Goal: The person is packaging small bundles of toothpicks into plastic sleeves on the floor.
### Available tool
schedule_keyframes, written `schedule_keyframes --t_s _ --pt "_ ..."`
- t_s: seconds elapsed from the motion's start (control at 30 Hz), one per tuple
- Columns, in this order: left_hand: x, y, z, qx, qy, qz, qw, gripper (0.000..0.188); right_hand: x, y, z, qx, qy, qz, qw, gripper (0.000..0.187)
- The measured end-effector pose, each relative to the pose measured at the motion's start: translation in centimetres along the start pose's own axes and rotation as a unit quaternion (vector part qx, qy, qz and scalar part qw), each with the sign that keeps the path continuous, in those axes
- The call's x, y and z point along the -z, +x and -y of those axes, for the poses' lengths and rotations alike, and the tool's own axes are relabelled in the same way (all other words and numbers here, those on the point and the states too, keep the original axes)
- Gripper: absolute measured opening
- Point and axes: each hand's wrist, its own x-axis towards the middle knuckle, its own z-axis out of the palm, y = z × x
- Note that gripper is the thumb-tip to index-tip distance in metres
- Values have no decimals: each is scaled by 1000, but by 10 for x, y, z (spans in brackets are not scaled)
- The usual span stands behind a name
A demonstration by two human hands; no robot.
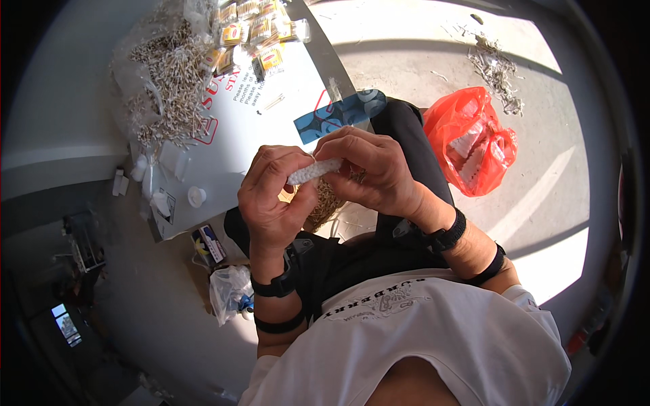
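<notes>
Between both hands, above my lap, is a tight bundle of cotton swabs [315,172], its packed white heads facing up toward me. My left hand [274,186] grips the bundle's left end with thumb and fingers. At the other end, my right hand [369,166] has its fingers curled over the bundle. A mass of thin brown sticks [326,204] shows just below the hands; whether it joins the held bundle, I cannot tell. A large heap of loose cotton swabs [169,78] lies in clear plastic at the table's far left.
Small clear packs of swabs [261,34] are piled on the white printed tabletop [237,139]. A blue patterned strip [338,116] lies at its right edge. A red plastic bag [470,142] stands on the floor at right, near scattered scraps [497,71]. A white round cap [196,197] sits nearby on the table.
</notes>
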Motion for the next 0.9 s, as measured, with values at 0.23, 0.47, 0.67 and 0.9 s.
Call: schedule_keyframes --t_s 0.23,0.47,0.67,0.9 --pt "-2 0 1 2 -1 -6 1000 27 -1 -3 0 -52 53 -12 997 28" --pt "-2 -2 2 6 2 -5 1000 28 -4 -5 -1 -63 60 -21 996 29" --pt "-3 -2 2 -12 38 0 999 30 -10 -2 -2 20 -26 -59 998 29" --pt "-3 1 1 -41 46 10 998 28 -5 -2 -1 6 -31 -17 999 27"
